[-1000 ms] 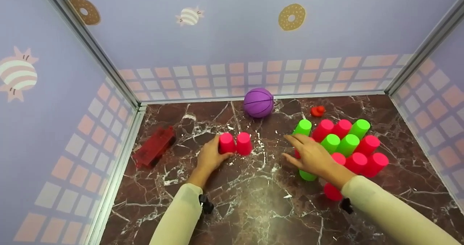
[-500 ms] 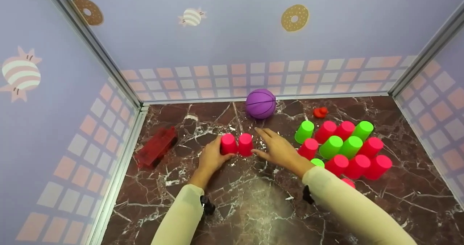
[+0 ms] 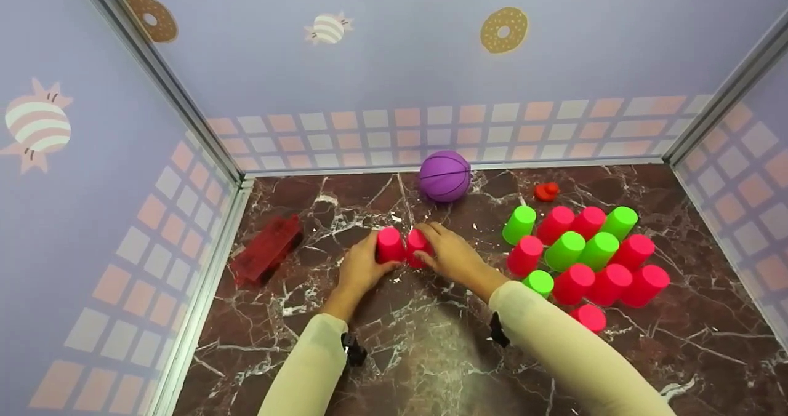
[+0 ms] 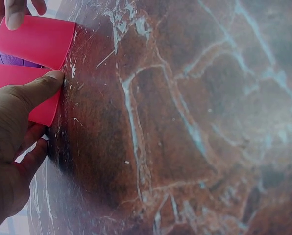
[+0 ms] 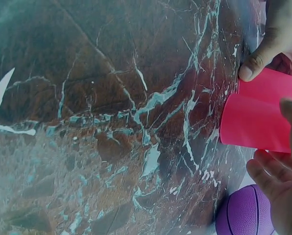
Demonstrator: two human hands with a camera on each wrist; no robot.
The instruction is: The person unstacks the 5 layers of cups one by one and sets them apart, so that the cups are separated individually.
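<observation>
Two pink-red cups stand upside down side by side near the middle of the marble-patterned surface. Around the left cup (image 3: 389, 245) my left hand (image 3: 358, 271) is curled, its thumb on the near side and its fingers behind, as the left wrist view also shows. My right hand (image 3: 455, 256) holds the right cup (image 3: 416, 248) between thumb and fingers, covering part of it. Seen from the right wrist, that cup (image 5: 254, 122) overlaps the left one (image 5: 271, 90). To the right stands a group of upside-down pink-red cups (image 3: 574, 284) and green cups (image 3: 564, 251).
Against the back wall sits a purple ball (image 3: 445, 176). A small red rubber duck (image 3: 546, 191) lies behind the cup group. At the left is a translucent red block-like object (image 3: 266, 250). Patterned panels (image 3: 400, 47) enclose the surface at the back and both sides.
My right hand has moved left from above the cup group to the right one of the two middle cups and taken hold of it. My left hand has kept its grip in place.
</observation>
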